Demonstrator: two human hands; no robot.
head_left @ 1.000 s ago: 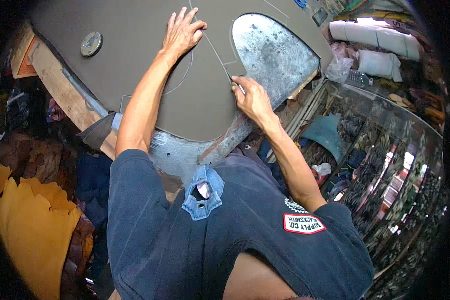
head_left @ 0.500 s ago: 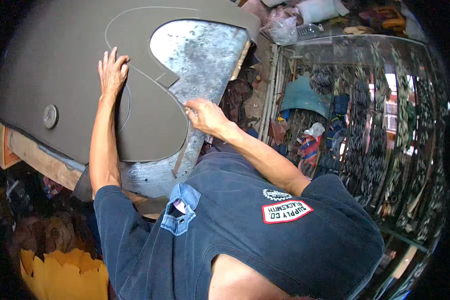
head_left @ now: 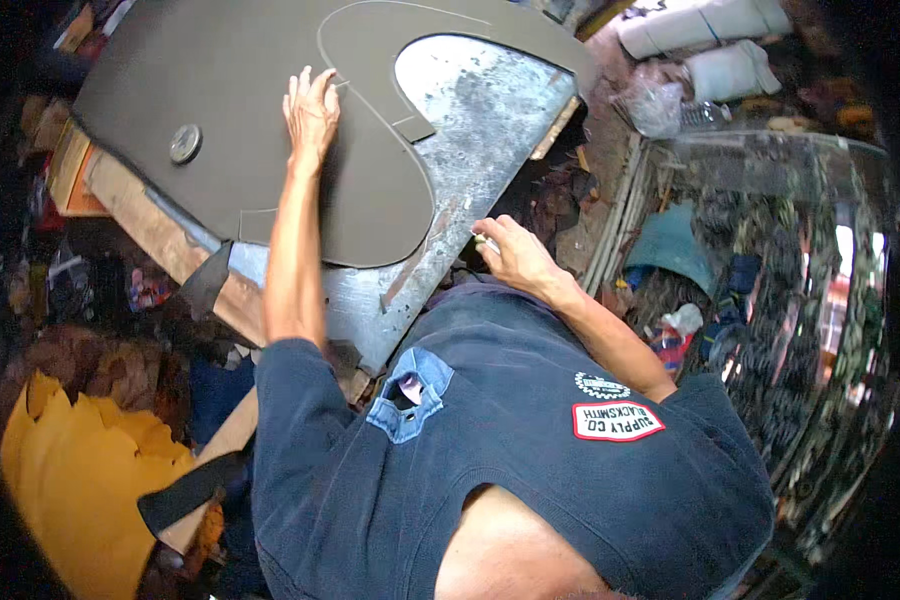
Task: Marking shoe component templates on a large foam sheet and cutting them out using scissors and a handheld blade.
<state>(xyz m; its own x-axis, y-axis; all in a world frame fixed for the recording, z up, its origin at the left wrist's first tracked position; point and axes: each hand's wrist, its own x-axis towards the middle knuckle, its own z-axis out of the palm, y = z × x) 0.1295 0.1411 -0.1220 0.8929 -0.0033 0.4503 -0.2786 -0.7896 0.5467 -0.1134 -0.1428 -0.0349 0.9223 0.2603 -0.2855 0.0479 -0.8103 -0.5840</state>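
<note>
Your empty left hand [head_left: 312, 122] splays atop flat grey-brown sheeting [head_left: 375, 200], likely pliable, best edge-held; your right hand [head_left: 520, 260] pinches a small pale object [head_left: 481, 238].

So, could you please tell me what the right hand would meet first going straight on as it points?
Likely the spotted silver-grey metal tabletop, just beyond the right hand, though relative height is unclear.

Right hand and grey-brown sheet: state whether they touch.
Apart: the head view shows metal tabletop between the right hand and the grey-brown sheet.
</note>
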